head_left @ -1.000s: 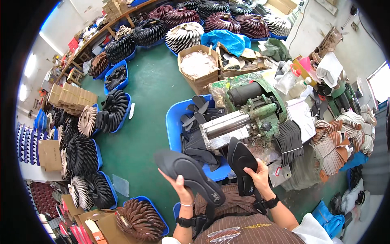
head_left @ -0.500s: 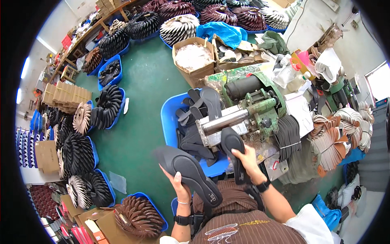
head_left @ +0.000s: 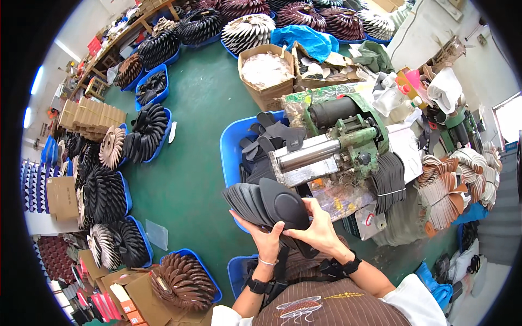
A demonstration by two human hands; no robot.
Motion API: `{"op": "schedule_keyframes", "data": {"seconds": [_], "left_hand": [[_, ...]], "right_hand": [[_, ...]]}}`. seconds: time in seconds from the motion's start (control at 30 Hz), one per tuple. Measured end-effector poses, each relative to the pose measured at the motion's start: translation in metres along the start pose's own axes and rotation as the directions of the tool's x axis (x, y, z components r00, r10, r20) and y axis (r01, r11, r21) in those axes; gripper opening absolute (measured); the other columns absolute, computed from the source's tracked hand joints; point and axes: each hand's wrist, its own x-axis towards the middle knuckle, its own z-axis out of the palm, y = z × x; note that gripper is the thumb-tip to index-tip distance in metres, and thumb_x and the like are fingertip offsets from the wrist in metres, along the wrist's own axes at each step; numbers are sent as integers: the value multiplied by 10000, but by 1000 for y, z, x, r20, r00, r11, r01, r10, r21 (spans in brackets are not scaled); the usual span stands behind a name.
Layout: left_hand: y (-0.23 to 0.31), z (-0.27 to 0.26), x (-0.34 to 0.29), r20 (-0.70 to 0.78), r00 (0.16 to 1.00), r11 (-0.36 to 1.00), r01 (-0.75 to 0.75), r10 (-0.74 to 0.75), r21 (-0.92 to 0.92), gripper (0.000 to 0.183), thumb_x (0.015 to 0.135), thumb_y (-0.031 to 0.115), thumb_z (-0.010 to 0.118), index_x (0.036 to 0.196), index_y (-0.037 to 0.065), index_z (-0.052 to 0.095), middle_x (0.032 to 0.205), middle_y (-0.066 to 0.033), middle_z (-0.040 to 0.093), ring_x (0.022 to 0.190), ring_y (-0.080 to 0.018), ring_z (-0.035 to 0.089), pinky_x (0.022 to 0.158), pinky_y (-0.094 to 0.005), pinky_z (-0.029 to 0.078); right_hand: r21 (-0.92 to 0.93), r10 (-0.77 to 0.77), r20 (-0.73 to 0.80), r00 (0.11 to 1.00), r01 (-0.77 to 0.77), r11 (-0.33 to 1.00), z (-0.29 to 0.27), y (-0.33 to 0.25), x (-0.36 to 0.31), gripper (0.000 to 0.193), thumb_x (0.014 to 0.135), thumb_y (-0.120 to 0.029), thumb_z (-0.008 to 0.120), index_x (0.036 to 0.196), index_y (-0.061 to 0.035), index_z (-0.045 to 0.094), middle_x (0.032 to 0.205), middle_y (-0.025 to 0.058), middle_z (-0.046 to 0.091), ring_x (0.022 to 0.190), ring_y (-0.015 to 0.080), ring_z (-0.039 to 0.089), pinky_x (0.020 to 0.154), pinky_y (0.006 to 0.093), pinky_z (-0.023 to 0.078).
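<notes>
a fanned stack of dark insoles [head_left: 247, 202] is held in both hands, on the near side of the green machine [head_left: 353, 141] and to its left. left hand [head_left: 266, 244]: the fingers grasp the stack from its lower left, lying along its outer edge, with the thumb raised against the near part. right hand [head_left: 321, 233]: the fingers grasp the right edge of the front insole [head_left: 288, 204], and the thumb lies across the near part, its tip close to the left thumb. the insoles spread beyond and between the fingers; their near ends are partly hidden by the hands. left of the machine stands a blue tub [head_left: 231, 163] of loose dark pieces [head_left: 283, 133]. beyond the machine, to its left, stands an open cardboard box [head_left: 269, 99]; just right of it hangs a tied dark bundle [head_left: 388, 176].
</notes>
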Motion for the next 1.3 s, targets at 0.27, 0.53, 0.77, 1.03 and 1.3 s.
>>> {"op": "schedule_keyframes", "data": {"seconds": [0.27,0.53,0.77,1.03,1.3], "left_hand": [[8,5,-3,-9,999,999,-31,31,12,1257,662,67,807,1465,109,-159,1493,-167,36,1341,-277,206,1119,-405,201],[13,5,-1,-149,984,991,-80,96,111,1211,664,80,795,1466,50,-112,1506,-181,41,1373,-284,161,1133,-411,142],[-9,-28,3,-117,985,959,-90,125,269,904,799,160,626,1467,-23,47,1486,-181,161,1353,-277,222,1120,-382,166],[-5,-23,-6,-90,993,970,-47,70,237,838,831,184,585,1467,-30,83,1490,-179,170,1356,-278,226,1121,-373,162],[1,6,-14,-69,997,958,-12,33,285,969,810,258,683,1461,-39,30,1503,-236,89,1396,-308,119,1137,-399,105]], "right_hand": [[401,43,-76,996,-9,916,-1,12,-4,624,680,20,787,1205,5,449,1035,127,650,946,148,624,844,287,509],[608,30,-293,956,162,777,-12,75,-20,313,797,104,638,1088,5,576,979,65,660,887,111,613,798,246,497],[436,23,-267,964,100,894,-42,100,44,283,835,-65,666,1073,38,553,1014,55,617,961,113,567,866,260,450],[595,192,-135,972,-75,800,-25,110,9,298,883,-15,577,1165,48,505,1011,107,635,789,169,647,672,279,547],[97,53,149,987,-68,993,3,47,-1,542,726,-248,796,1141,8,559,882,73,647,795,161,615,729,289,501]]}}
